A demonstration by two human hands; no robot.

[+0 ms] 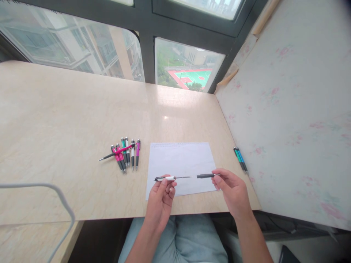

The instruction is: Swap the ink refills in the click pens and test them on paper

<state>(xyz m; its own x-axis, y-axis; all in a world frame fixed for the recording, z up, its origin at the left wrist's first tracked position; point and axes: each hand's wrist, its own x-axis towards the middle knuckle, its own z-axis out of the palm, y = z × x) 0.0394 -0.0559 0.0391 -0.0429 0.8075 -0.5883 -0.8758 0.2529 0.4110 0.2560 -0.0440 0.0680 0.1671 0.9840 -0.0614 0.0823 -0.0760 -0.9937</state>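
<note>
My left hand [161,197] is closed on the white pen barrel [170,178], with a thin refill [183,177] sticking out of it to the right. Between the fingers of my right hand [231,188] is a dark grey pen grip section [204,176], pointing left at the refill tip. A small gap separates the two pen parts. Both are held over the lower part of a white sheet of paper [181,157], which has faint lines of writing along its top edge.
Left of the paper lies a group of pens [120,157] in pink, green, white and purple, one pink pen across the others. Two pens [240,160], green and blue, lie by the right wall [287,128]. A grey cable [59,191] arches over the desk's left front. Windows stand behind.
</note>
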